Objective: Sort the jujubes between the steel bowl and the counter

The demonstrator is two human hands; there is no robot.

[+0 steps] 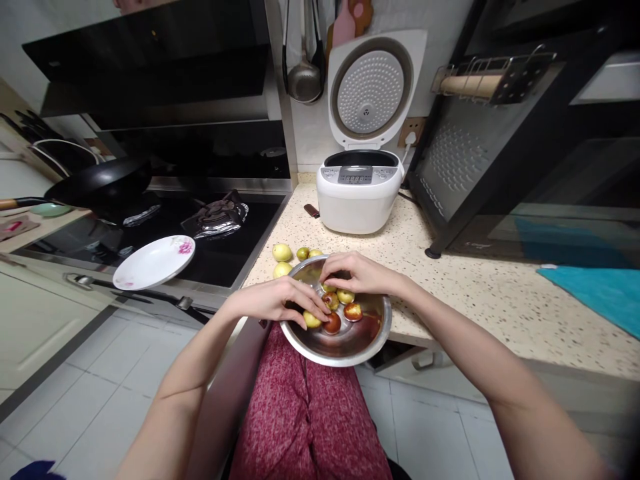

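Note:
A steel bowl (345, 350) sits at the counter's front edge, partly over it. Several small green and red-brown fruits (344, 310) lie inside. My left hand (280, 299) rests over the bowl's left rim, fingers curled down onto a yellow-green fruit (312, 320). My right hand (357, 270) reaches in from the right, fingertips pinched together on a small fruit near the bowl's far side. Three more green fruits (282, 253) lie on the counter just behind the bowl.
A white rice cooker (359, 193) stands open behind the bowl. A white flowered plate (154, 261) and a black wok (100, 181) are on the stove to the left. A black rack (500, 147) and teal cloth (595, 290) occupy the right.

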